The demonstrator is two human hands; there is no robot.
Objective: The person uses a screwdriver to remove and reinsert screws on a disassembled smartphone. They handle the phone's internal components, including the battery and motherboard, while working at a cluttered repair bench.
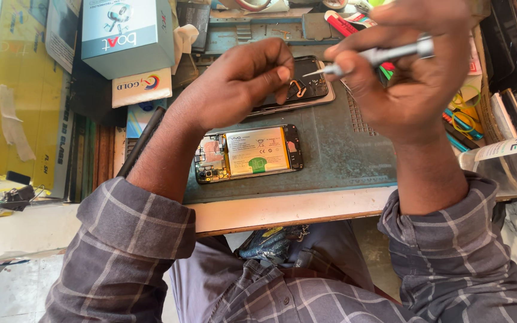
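Phone shell (pixel 306 90): lying at the back of the grey work mat (pixel 342 149), partly hidden under the left hand, a curled orange strip showing inside.
Left hand (pixel 234 87): pressing down on the shell, fingers bent over its near edge.
Right hand (pixel 414 78): pinching a silver screwdriver (pixel 372 57), tip hovering just above the shell.
Opened phone (pixel 249 154): resting nearer on the mat, battery and circuit board showing, well clear of both hands.
Left surroundings: a teal box (pixel 127 36) standing on a white carton (pixel 142 88).
Right surroundings: coloured tools (pixel 462 122) crowding the mat's edge; a clear bottle (pixel 507 164) lying beside the right forearm.
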